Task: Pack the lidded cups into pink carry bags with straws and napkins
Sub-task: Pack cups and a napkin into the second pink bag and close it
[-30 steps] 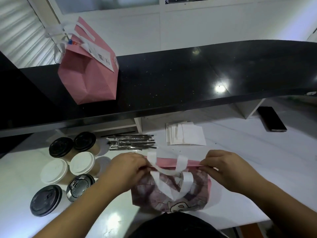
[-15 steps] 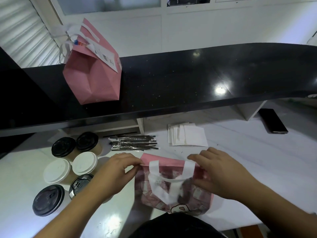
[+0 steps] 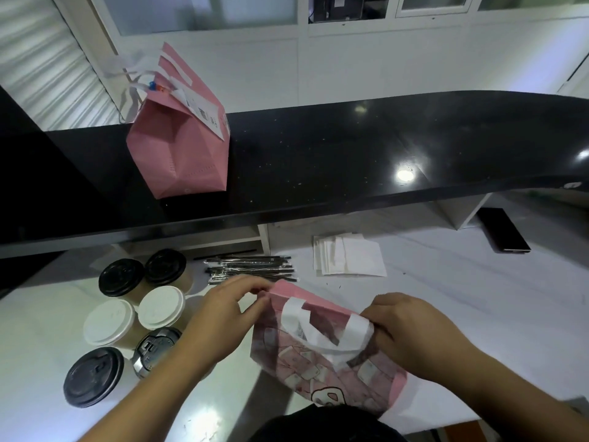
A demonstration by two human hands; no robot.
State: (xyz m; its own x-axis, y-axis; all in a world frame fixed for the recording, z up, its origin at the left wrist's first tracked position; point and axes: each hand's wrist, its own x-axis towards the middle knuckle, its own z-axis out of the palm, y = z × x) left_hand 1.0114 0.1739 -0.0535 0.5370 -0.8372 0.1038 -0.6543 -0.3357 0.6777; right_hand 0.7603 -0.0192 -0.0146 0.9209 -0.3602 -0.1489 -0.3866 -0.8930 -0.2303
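A flat pink carry bag [image 3: 322, 355] with white handles and a printed pattern lies on the white worktop in front of me. My left hand [image 3: 223, 317] pinches its top left corner. My right hand [image 3: 411, 333] grips its top right edge beside a white handle. Several lidded cups [image 3: 140, 317], some with black lids and some with white, stand in a cluster to the left. A bundle of wrapped straws [image 3: 251, 267] lies behind the bag, and a stack of white napkins [image 3: 349, 260] sits to its right.
A filled, closed pink bag [image 3: 181, 145] stands on the raised black counter [image 3: 350, 161] at the back left. A dark phone [image 3: 505, 229] lies at the far right of the white worktop [image 3: 462, 298]. A metal-lidded tumbler [image 3: 156, 349] stands among the cups.
Both hands have shifted along the bag's top edge and the bag has turned slightly, its left corner now lifted toward the straws. My head has moved closer.
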